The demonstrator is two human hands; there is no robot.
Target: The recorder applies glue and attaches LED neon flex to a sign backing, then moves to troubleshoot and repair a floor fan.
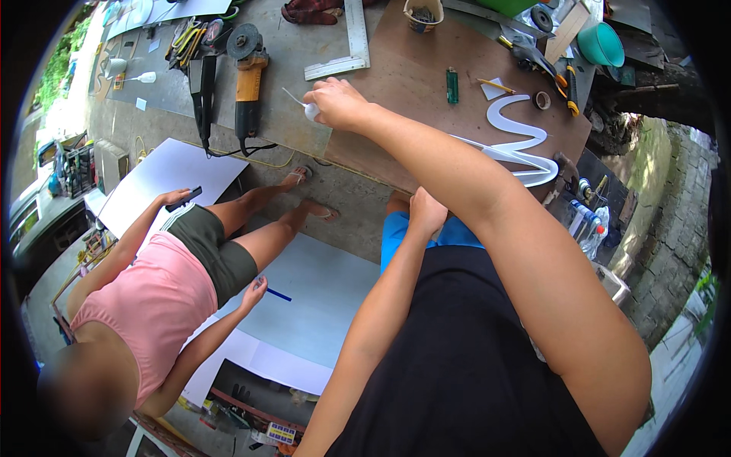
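My right hand [335, 101] reaches over the table, its fingers closed on a small white bottle with a thin pale nozzle [311, 112] pointing up and to the left. My left hand [429, 212] is curled into a fist near the table's front edge, above my blue shorts; whatever is inside it, if anything, is hidden. On the brown board [411, 145] to the right lies a white wavy cut-out [518, 137], partly behind my right forearm. A metal square [356, 38] rests beyond my right hand.
An angle grinder [247, 80], green lighter [452, 85], pencil [496, 87], tape roll [542, 100] and yellow-black cutter [572, 90] lie on the table. At left, another person [160, 282] holds a dark phone [185, 199] and a blue pen [279, 294]. White sheets [171, 183] stand nearby.
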